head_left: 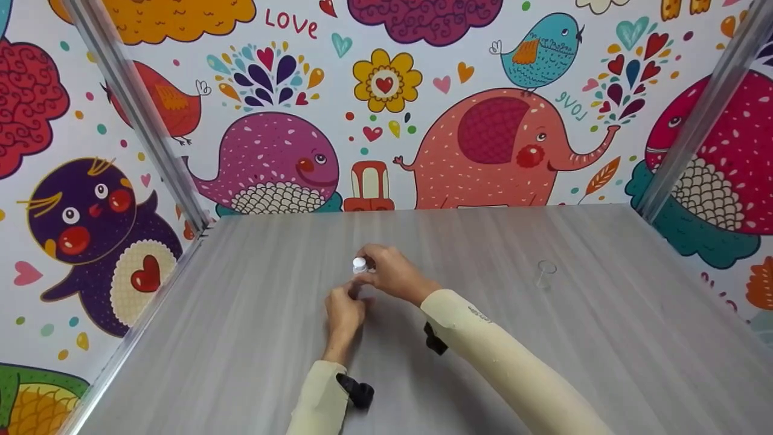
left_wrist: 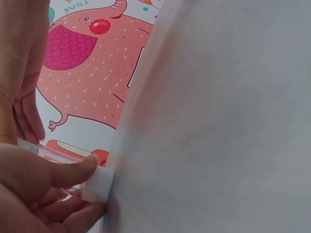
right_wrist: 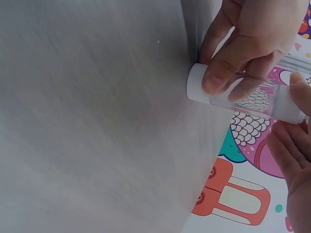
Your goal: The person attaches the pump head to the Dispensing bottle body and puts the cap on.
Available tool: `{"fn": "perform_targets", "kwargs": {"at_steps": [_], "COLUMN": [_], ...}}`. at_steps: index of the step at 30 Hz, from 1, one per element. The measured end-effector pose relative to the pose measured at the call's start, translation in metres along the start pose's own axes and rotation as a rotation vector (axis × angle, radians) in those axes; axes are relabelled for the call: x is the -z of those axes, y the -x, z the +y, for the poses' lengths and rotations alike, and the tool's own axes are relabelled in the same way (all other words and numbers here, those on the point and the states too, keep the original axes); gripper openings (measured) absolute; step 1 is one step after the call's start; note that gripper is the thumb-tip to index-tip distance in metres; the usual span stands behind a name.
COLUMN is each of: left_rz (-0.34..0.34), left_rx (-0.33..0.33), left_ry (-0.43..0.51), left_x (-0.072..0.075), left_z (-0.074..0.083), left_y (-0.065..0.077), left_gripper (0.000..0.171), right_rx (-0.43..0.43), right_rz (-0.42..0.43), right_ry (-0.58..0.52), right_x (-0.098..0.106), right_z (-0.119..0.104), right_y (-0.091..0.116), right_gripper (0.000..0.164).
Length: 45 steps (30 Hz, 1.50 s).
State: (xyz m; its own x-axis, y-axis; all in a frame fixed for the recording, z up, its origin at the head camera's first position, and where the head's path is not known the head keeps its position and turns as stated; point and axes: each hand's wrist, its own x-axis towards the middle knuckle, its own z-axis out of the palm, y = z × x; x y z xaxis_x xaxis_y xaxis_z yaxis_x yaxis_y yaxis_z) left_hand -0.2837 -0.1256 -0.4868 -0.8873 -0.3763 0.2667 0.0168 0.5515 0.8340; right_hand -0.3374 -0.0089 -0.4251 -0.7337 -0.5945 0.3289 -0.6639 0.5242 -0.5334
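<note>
A small clear bottle (right_wrist: 243,99) with white ends stands upright on the table; its white top (head_left: 359,264) shows between the hands in the head view. Low down, my left hand (head_left: 345,314) pinches it, thumb and fingers at the white base (left_wrist: 98,185), which meets the tabletop. My right hand (head_left: 395,275) is at the upper end, its thumb on one side of the white cap (right_wrist: 289,106) and fingers on the other. In the left wrist view, the right hand (left_wrist: 22,73) comes down from the upper left.
To the right on the grey wood-grain table (head_left: 483,254) stands a clear glass (head_left: 545,275). Walls with cartoon animals rise behind and at the sides, with metal posts (head_left: 145,121) at the corners. Black wrist mounts (head_left: 356,391) sit on both cream sleeves.
</note>
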Motion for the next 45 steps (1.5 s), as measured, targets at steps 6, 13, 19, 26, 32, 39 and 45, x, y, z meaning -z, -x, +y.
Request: {"fn": "perform_targets", "kwargs": {"at_steps": [6,13,19,26,32,39,45], "left_rz": [0.005,0.012,0.015,0.006,-0.003,0.007,0.006], "left_rx": [0.031,0.027,-0.033,-0.035,-0.020,-0.031,-0.024], "left_ry": [0.008,0.022,0.028,0.007,-0.023,-0.016,0.002], "left_x": [-0.0002,-0.0009,-0.0010,-0.0003,0.0009,0.0014,0.0008], "left_z": [0.0007,-0.0001,-0.0019,-0.0007,-0.0001,-0.0005,-0.0004], "left_y": [-0.0002,0.0002,0.0001,0.0001,0.0008,0.0009,0.0006], "left_gripper": [0.010,0.009,0.016,0.013,0.011,0.013,0.011], "right_rx": [-0.087,-0.101,-0.151,-0.155,-0.124,-0.104,-0.080], "right_rz": [-0.065,-0.064,-0.089,-0.102,-0.108,-0.085,-0.073], "right_ry": [-0.007,-0.088,-0.244,-0.243,-0.196,-0.164,-0.123], "right_x": [0.0020,0.0046,0.0048,0.0047,0.0060,0.0052,0.0048], "right_z": [-0.0021,-0.0012,-0.0025,-0.0018,-0.0017,-0.0009,-0.0009], "right_y": [-0.0003,0.0014,0.0019,0.0023,0.0020,0.0004,0.0009], "right_gripper": [0.040,0.052,0.045,0.039,0.037,0.035,0.035]}}
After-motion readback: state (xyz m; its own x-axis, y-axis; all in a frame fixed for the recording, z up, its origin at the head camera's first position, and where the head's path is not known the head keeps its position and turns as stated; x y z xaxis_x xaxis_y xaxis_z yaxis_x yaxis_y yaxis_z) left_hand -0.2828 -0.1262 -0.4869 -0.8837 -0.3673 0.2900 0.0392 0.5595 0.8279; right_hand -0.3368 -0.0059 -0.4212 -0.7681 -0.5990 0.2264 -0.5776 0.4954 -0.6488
